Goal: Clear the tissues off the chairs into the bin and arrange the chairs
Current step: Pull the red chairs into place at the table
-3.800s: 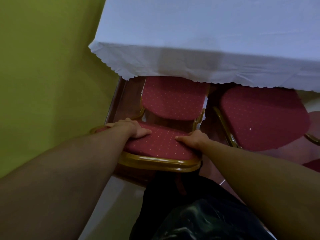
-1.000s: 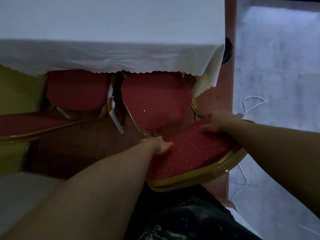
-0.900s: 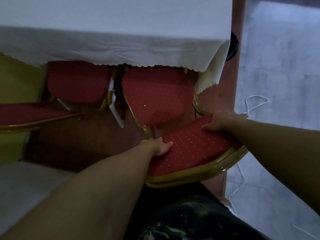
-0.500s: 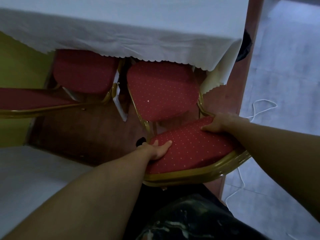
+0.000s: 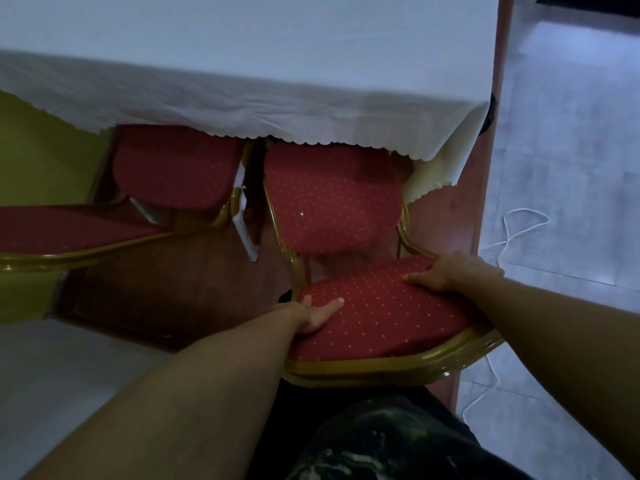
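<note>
Your tablecloth (image 5: 242, 88) covers the table completely and hangs over the far part of both chair seats, so the front of the right chair's seat (image 5: 332, 199) and of the left chair's seat (image 5: 173, 168) cannot be checked. The left chair's backrest (image 5: 69, 230) runs off the picture's left edge. Your left hand (image 5: 317, 315) hides its own fingers behind the right chair's backrest (image 5: 384, 317); only the thumb shows. Your right hand (image 5: 450, 271) likewise wraps out of sight behind it. A small white speck (image 5: 301, 213) on the right seat is too small to identify. Chair legs are hidden below the seats.
</note>
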`<state>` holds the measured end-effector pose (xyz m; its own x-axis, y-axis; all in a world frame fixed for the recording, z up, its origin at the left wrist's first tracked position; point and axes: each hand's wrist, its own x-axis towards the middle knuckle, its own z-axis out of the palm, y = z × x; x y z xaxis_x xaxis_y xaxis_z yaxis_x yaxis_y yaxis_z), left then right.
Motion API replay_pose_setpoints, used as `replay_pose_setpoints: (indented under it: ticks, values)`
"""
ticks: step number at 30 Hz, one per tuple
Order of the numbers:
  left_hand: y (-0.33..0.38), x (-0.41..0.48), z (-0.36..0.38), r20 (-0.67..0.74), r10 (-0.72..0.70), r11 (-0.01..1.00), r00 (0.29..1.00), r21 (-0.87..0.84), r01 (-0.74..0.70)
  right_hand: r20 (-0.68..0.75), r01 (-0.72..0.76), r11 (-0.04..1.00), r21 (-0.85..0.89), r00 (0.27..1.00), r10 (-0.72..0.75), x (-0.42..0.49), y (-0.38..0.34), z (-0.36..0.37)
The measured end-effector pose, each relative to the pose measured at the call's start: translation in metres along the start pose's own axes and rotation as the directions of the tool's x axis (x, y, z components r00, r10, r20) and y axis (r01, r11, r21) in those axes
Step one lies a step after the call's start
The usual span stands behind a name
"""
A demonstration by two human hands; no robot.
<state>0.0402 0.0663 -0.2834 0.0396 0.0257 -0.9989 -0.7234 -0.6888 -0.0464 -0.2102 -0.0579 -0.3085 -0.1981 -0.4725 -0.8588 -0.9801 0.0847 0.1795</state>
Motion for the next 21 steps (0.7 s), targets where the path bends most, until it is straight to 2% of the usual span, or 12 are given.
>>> replay_pose_setpoints:
  ticks: [3,11,21]
  values:
    - [-0.016,-0.004,-0.023,-0.032,-0.005,0.997,0.999,0.075,0.007,0.042,-0.027,0.998,0.052,0.999,0.024,0.023,-0.009,0.022]
    - [-0.062,-0.004,-0.096,-0.113,-0.018,0.979,0.993,0.199,0.041,0.039,-0.003,0.983,0.183,0.999,-0.004,-0.029,-0.083,0.023]
    - [-0.094,-0.009,-0.169,-0.197,0.056,0.955,0.979,0.296,0.005,0.021,-0.045,0.966,0.256,0.999,0.041,-0.057,-0.155,0.020]
